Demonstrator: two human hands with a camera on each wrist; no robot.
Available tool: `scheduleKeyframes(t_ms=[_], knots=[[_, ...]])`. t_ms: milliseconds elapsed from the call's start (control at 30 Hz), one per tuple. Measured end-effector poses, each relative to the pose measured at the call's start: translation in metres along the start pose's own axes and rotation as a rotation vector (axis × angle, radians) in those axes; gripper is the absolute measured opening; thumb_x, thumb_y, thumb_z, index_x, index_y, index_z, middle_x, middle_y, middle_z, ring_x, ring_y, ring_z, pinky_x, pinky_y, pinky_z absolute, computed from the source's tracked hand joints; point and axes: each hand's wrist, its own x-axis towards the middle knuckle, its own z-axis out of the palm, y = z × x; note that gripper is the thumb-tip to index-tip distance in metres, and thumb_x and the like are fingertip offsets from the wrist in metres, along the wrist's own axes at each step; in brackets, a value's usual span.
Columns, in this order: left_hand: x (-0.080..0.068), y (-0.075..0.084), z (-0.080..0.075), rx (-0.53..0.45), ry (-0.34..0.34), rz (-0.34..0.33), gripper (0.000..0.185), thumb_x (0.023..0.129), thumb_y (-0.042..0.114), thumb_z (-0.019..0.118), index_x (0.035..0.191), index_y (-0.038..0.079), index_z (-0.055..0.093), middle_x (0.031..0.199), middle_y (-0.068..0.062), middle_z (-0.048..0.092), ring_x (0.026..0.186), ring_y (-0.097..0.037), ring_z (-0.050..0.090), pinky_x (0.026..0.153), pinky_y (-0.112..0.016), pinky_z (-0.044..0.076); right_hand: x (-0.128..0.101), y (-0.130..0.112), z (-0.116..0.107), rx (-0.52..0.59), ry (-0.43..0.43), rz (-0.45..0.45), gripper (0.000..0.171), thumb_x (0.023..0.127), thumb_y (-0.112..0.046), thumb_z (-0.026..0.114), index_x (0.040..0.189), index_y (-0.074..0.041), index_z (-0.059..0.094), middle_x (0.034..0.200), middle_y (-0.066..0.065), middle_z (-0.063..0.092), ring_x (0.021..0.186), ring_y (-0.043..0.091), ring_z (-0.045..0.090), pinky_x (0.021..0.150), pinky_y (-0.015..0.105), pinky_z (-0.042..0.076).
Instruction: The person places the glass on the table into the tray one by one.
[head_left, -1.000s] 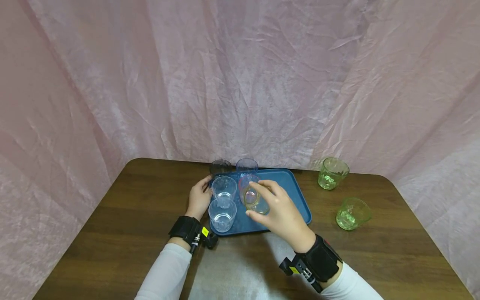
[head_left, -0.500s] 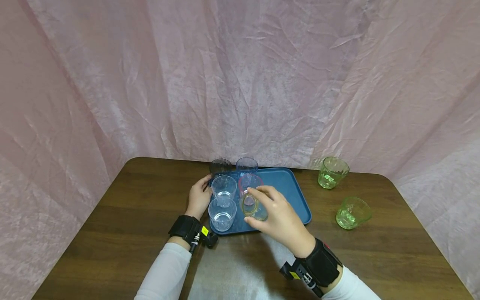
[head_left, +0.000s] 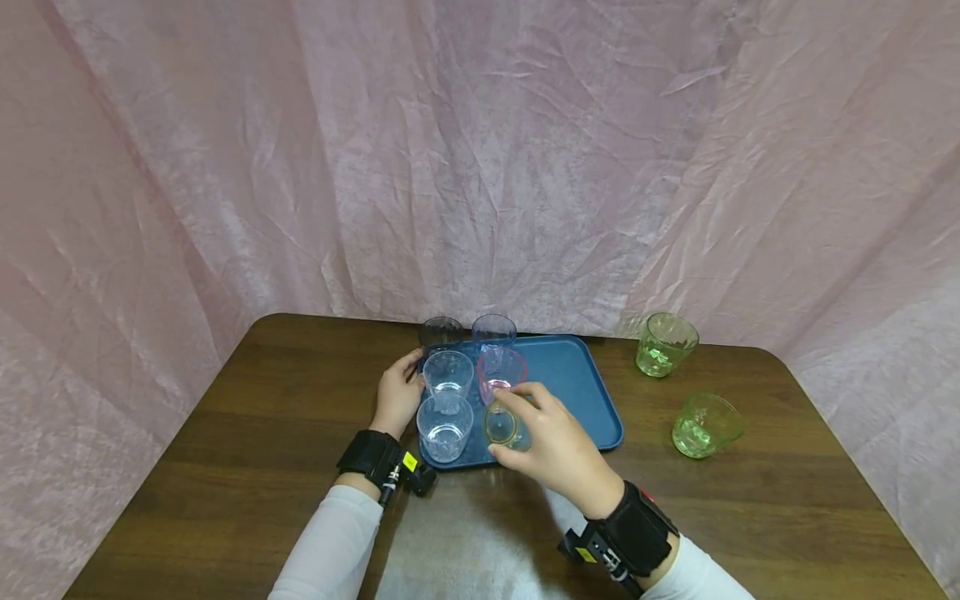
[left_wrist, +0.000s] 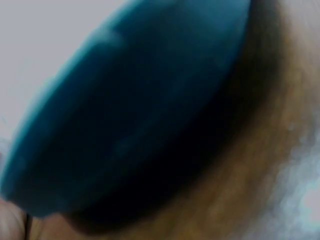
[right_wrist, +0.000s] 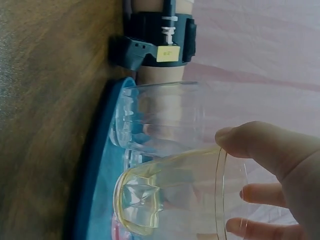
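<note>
My right hand (head_left: 558,446) clamped round a yellow-tinted cup (head_left: 504,425) at the blue tray's (head_left: 581,375) near edge — beside a clear cup (head_left: 445,428), my left hand (head_left: 397,400) gripping the tray's left rim, on the desk (head_left: 247,450).

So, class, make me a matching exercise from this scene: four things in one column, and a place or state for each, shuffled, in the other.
Things:
1. yellow-tinted cup
2. pink-rimmed cup
3. two green cups
4. left hand

Places or states:
A. on the bare table right of the tray
B. at the tray's left edge
C. gripped by the right hand
D. standing on the blue tray, touched by no hand

Pairs: 1-C, 2-D, 3-A, 4-B
</note>
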Motion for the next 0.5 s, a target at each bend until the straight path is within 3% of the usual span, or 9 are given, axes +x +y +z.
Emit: scheduleKeyframes(t_ms=[200, 500], knots=[[0.001, 0.001, 0.000, 0.004, 0.003, -0.004, 0.050, 0.094, -0.016, 0.054, 0.143, -0.009, 0.050, 0.150, -0.024, 0.048, 0.142, -0.036, 0.042, 0.115, -0.043, 0.039, 0.001, 0.003, 0.007, -0.026, -0.032, -0.005, 0.067, 0.078, -0.035, 0.087, 0.137, -0.012, 0.064, 0.126, 0.012, 0.061, 0.101, 0.027, 0.066, 0.080, 0.040, 0.059], [-0.001, 0.004, -0.001, 0.009, -0.012, -0.027, 0.050, 0.096, -0.014, 0.054, 0.145, -0.007, 0.049, 0.152, -0.023, 0.047, 0.144, -0.035, 0.040, 0.116, -0.043, 0.038, 0.001, 0.005, 0.015, -0.050, -0.041, 0.015, 0.066, 0.080, -0.037, 0.084, 0.138, -0.011, 0.064, 0.125, 0.014, 0.060, 0.094, 0.027, 0.066, 0.074, 0.037, 0.057]])
